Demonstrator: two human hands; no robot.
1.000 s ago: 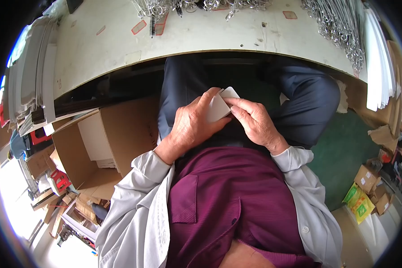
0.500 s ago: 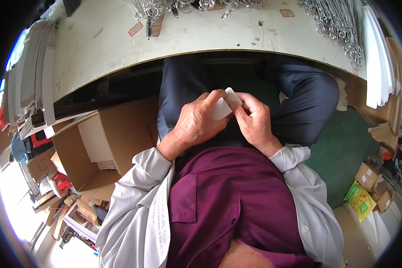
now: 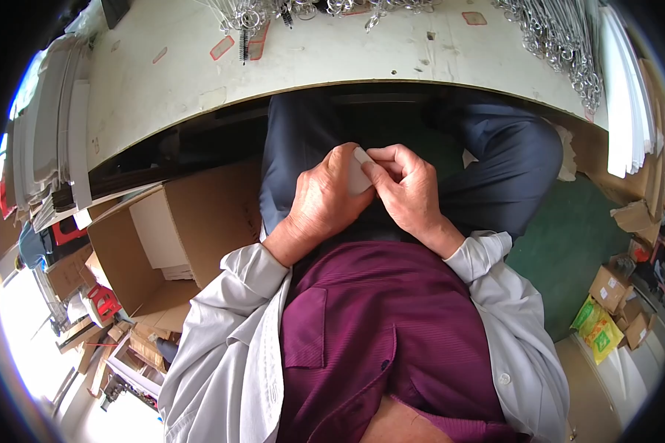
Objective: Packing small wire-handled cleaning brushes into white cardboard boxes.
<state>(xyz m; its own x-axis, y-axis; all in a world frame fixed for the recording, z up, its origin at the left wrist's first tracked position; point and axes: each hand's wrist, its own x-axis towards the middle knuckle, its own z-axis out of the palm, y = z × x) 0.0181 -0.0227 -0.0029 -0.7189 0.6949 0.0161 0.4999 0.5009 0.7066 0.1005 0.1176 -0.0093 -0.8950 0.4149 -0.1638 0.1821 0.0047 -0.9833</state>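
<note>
Just above my lap, a small white box-like piece [image 3: 357,177] of card or plastic is held between both hands. My left hand [image 3: 321,196] wraps round its left side, fingers curled and mostly hidden behind it. The thumb and bent fingers of my right hand [image 3: 410,192] pinch its upper right edge. Only a pale face and a narrow top edge of the piece show; the rest is covered by my fingers. Both hands nearly meet at the fingertips.
Ahead is a white worktable [image 3: 332,66] with wire loops and thin brushes [image 3: 558,55] along its far side. Flat white card stacks [image 3: 624,103] stand at its right end. An open cardboard box [image 3: 214,229] sits left of my legs. A yellow-green bag [image 3: 597,330] lies right.
The right hand has moved left, closer to the left hand. The white part that stuck up at the top is now pressed down, and less of the piece shows.
</note>
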